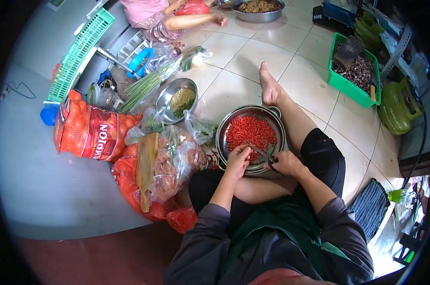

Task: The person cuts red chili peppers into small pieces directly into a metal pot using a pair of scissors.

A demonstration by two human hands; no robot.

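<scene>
In the head view, a steel pot (219,137) with loop handles stands between my legs, holding a heap of small cut red pieces (249,133) that look like chillies. My right hand (287,164) grips scissors (259,150) by the handles, blades pointing left over the pot's near side. Close to the blade tips, my left hand (238,160) is closed in a pinch above the near left rim. What its fingers hold is too small to make out.
Left lie a wooden board (147,166) on bagged food, an orange net sack (101,128), long green stalks (148,88) and a steel bowl (160,102). A green crate (332,78) and gas cylinder (395,109) stand right. Another person (151,14) sits ahead.
</scene>
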